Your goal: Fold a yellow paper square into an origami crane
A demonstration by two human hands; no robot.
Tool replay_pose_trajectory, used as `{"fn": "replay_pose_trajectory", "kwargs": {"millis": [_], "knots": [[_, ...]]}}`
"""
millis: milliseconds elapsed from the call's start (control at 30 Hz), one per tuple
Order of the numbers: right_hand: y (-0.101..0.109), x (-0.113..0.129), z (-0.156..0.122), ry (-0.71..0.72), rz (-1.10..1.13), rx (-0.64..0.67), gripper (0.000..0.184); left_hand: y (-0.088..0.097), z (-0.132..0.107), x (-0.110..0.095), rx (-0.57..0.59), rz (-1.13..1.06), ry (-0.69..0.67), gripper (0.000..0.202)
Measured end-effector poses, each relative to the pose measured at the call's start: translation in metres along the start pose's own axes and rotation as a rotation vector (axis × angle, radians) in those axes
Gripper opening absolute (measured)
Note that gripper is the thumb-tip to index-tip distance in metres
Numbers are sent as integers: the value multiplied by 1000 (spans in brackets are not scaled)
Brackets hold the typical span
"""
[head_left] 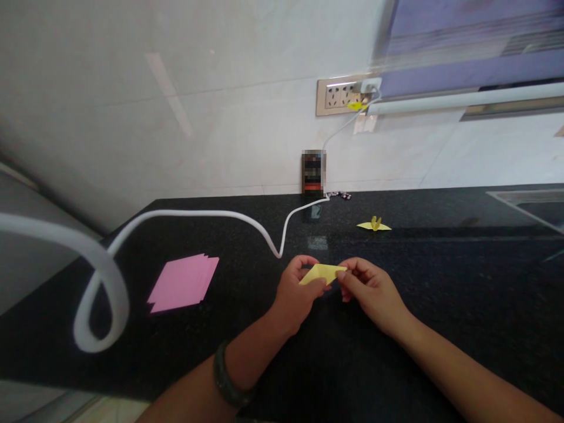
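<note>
A folded piece of yellow paper (321, 272) is held just above the black countertop (440, 282) between both my hands. My left hand (297, 294) pinches its left end, fingers curled around it. My right hand (370, 288) pinches the right tip with thumb and fingers pressed together. A dark bracelet sits on my left wrist. Farther back on the counter lies a finished yellow paper bird (374, 224), apart from both hands.
A stack of pink square papers (183, 284) lies to the left. A white cable (198, 215) loops across the counter to a phone (313, 173) leaning on the wall below a socket panel (343, 95). A sink edge (529, 202) shows at far right.
</note>
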State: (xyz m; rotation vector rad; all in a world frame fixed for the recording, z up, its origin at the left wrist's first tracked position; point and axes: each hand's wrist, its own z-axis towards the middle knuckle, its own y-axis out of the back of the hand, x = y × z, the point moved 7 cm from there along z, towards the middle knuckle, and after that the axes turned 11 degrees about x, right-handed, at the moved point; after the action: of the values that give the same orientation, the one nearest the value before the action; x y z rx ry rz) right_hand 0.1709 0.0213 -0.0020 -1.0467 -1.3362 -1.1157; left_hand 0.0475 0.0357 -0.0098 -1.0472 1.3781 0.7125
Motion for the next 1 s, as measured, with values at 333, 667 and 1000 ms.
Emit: {"fn": "replay_pose_trajectory", "kwargs": {"millis": [333,667,1000], "knots": [[0,-2,1,-2,-2,79,18,-9,-1,1,132,-166,29,33],[-3,-9,2,-31,-121,183,18,-13,1,20,196,-125,191,34],[-2,-2,-1,125,-276,49,18,-14,-1,15,188,-218,212,40]]}}
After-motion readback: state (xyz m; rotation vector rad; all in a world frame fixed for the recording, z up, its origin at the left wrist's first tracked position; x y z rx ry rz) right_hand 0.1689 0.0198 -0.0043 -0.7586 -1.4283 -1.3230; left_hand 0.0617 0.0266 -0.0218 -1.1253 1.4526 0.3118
